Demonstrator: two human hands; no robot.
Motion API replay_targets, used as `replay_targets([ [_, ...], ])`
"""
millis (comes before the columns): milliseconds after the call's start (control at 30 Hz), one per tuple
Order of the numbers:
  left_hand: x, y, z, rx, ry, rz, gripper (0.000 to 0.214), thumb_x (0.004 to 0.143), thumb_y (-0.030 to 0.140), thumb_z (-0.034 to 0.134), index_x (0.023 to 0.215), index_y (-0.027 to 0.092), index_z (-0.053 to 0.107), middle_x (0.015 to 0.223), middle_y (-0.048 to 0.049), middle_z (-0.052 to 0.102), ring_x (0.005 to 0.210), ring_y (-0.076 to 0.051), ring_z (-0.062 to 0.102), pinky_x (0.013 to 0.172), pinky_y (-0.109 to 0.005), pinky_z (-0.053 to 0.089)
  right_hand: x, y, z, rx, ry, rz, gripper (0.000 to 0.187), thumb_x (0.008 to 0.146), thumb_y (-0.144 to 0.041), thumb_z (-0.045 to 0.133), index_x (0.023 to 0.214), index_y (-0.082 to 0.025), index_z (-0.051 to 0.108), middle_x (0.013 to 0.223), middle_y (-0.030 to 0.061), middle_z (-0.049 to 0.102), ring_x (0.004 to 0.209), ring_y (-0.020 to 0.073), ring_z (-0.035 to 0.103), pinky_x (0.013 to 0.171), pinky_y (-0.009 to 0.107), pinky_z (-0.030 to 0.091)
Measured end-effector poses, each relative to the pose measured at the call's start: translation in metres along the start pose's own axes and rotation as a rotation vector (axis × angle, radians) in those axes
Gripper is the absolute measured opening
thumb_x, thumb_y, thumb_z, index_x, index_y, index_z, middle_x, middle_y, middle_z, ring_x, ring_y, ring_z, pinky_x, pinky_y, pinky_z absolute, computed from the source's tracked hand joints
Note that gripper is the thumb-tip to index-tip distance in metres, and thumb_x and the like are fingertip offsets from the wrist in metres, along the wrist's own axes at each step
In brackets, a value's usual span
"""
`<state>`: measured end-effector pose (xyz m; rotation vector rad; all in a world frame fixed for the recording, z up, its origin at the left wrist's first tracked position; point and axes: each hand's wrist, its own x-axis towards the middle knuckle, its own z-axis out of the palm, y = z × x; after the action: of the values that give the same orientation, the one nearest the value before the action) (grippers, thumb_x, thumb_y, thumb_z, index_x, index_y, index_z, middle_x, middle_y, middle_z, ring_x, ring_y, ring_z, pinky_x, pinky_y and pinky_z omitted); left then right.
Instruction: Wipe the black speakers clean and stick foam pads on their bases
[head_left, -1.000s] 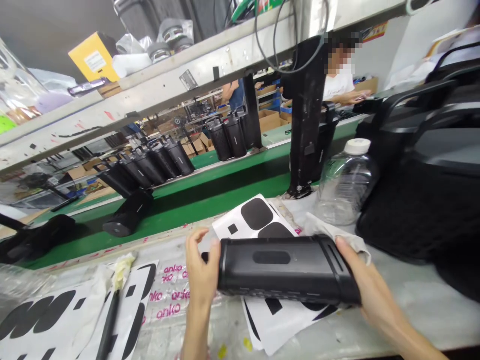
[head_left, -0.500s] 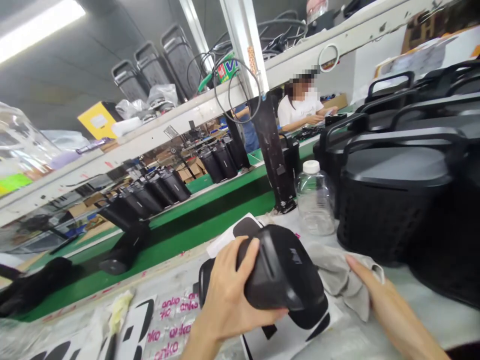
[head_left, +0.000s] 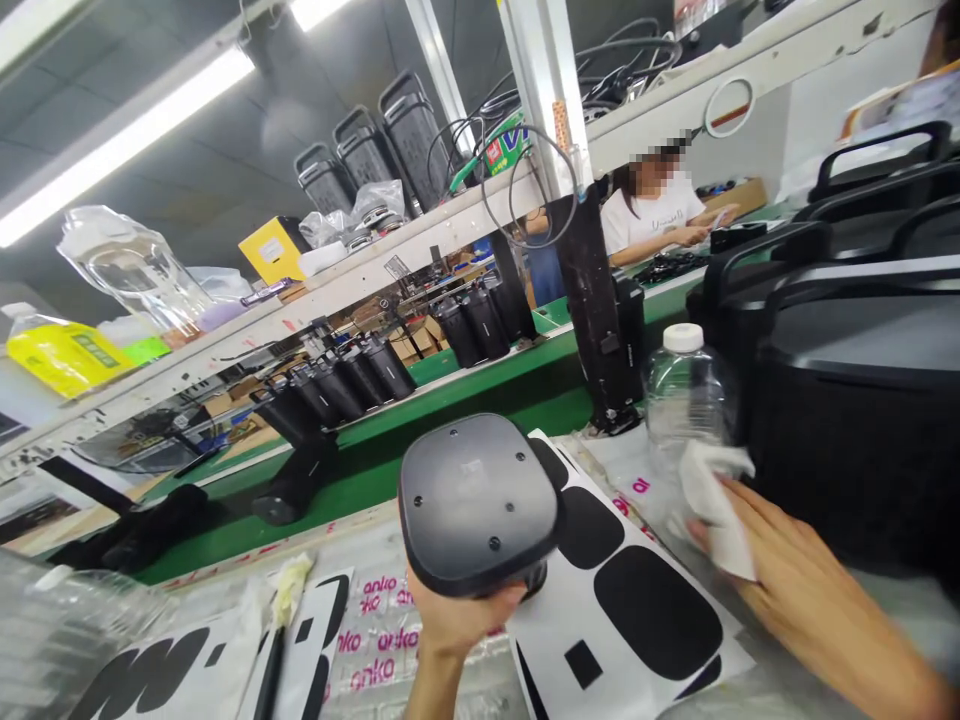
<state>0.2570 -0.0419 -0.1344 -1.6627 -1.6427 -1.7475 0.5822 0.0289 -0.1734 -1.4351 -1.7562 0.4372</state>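
My left hand grips a black device, which looks like a portable speaker, from below. Its smooth, rounded-square end with several screws faces me. Most of my left fingers are hidden behind it. In my right hand is a crumpled pale cloth, pinched between thumb and fingers. The cloth is in front of the lower part of a clear plastic bottle with a white cap; I cannot tell if they touch. Under and beside the device lies a white sheet with black rounded shapes on it.
Large black handled units crowd the right side. A dark post rises behind the bench. Beyond runs a green conveyor carrying several black units. A black-handled tool lies at lower left. A co-worker sits farther back.
My left hand has turned the device so its screwed end faces me, uncovering more of the sheet. My right hand has lifted the cloth toward the bottle. The view has shifted left.
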Motion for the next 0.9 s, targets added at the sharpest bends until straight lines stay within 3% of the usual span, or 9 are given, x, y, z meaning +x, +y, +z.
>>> replay_targets([
  [67, 0.002, -0.004, 0.004, 0.001, 0.049, -0.025, 0.081, 0.058, 0.058, 0.085, 0.121, 0.015, 0.057, 0.091, -0.0123, 0.072, 0.084, -0.033, 0.074, 0.074, -0.049, 0.065, 0.001, 0.013, -0.002, -0.281, -0.091, -0.176, 0.047, 0.078, -0.031, 0.042, 0.108, -0.013, 0.073, 0.13, 0.023, 0.063, 0.118, 0.0481, 0.058, 0.086, 0.066, 0.05],
  [133, 0.01, -0.002, 0.009, -0.027, 0.078, -0.034, 0.091, 0.065, 0.068, 0.076, 0.132, 0.013, 0.049, 0.096, -0.0136, 0.072, 0.089, -0.031, 0.074, 0.079, -0.047, 0.064, 0.0, 0.011, -0.002, -0.393, -0.099, -0.273, 0.048, 0.082, -0.024, 0.039, 0.117, -0.011, 0.07, 0.127, 0.0239, 0.064, 0.115, 0.0459, 0.06, 0.083, 0.062, 0.052],
  [233, 0.03, 0.011, 0.011, -0.083, 0.085, -0.025, 0.111, 0.07, 0.076, 0.067, 0.152, 0.015, 0.023, 0.129, -0.0203, 0.06, 0.121, -0.031, 0.063, 0.104, -0.048, 0.051, -0.001, -0.016, 0.008, -0.301, -0.157, -0.475, 0.047, 0.08, -0.008, 0.037, 0.116, -0.018, 0.067, 0.123, 0.0144, 0.066, 0.114, 0.0312, 0.061, 0.091, 0.048, 0.052],
  [333, 0.049, 0.033, 0.003, -0.122, 0.025, 0.024, 0.118, 0.075, 0.064, 0.072, 0.156, 0.025, -0.005, 0.148, -0.0177, 0.042, 0.136, -0.025, 0.051, 0.112, -0.046, 0.043, -0.003, -0.041, 0.033, -0.207, -0.373, -0.586, 0.055, 0.066, 0.007, 0.035, 0.102, -0.021, 0.066, 0.111, 0.0081, 0.066, 0.104, 0.0221, 0.06, 0.089, 0.037, 0.051],
  [367, 0.053, 0.04, 0.0, -0.133, -0.001, 0.059, 0.115, 0.076, 0.061, 0.074, 0.155, 0.028, -0.003, 0.15, -0.0165, 0.04, 0.136, -0.025, 0.05, 0.11, -0.045, 0.045, -0.004, -0.045, 0.042, -0.216, -0.429, -0.605, 0.057, 0.062, 0.009, 0.035, 0.101, -0.02, 0.065, 0.11, 0.0082, 0.065, 0.102, 0.0224, 0.06, 0.088, 0.038, 0.05],
  [433, 0.057, 0.053, -0.007, -0.14, -0.033, 0.158, 0.101, 0.075, 0.058, 0.077, 0.151, 0.032, 0.017, 0.149, -0.0146, 0.039, 0.135, -0.026, 0.05, 0.107, -0.044, 0.049, -0.006, -0.042, 0.061, -0.257, -0.47, -0.649, 0.058, 0.059, 0.009, 0.037, 0.101, -0.017, 0.066, 0.112, 0.0113, 0.065, 0.103, 0.0268, 0.058, 0.088, 0.044, 0.05],
  [533, 0.053, 0.066, -0.009, -0.13, -0.069, 0.305, 0.082, 0.07, 0.05, 0.084, 0.135, 0.031, 0.037, 0.151, -0.0154, 0.036, 0.141, -0.031, 0.043, 0.108, -0.05, 0.047, -0.008, -0.025, 0.084, -0.281, -0.378, -0.714, 0.058, 0.061, 0.009, 0.038, 0.107, -0.013, 0.068, 0.119, 0.0157, 0.064, 0.111, 0.0335, 0.054, 0.093, 0.055, 0.046],
  [633, 0.045, 0.069, -0.006, -0.174, -0.124, 0.373, 0.08, 0.07, 0.04, 0.085, 0.133, 0.029, 0.037, 0.156, -0.0183, 0.028, 0.144, -0.035, 0.037, 0.108, -0.055, 0.047, -0.006, -0.012, 0.097, -0.301, -0.283, -0.759, 0.062, 0.06, 0.008, 0.039, 0.11, -0.014, 0.068, 0.12, 0.0149, 0.064, 0.114, 0.0332, 0.052, 0.096, 0.054, 0.045],
  [900, 0.037, 0.062, -0.007, -0.207, -0.11, 0.399, 0.082, 0.064, 0.032, 0.087, 0.132, 0.027, 0.041, 0.157, -0.0193, 0.029, 0.143, -0.039, 0.038, 0.103, -0.059, 0.049, -0.008, -0.014, 0.097, -0.312, -0.274, -0.757, 0.057, 0.065, 0.008, 0.038, 0.107, -0.017, 0.067, 0.115, 0.0129, 0.062, 0.11, 0.0319, 0.051, 0.095, 0.053, 0.044],
])
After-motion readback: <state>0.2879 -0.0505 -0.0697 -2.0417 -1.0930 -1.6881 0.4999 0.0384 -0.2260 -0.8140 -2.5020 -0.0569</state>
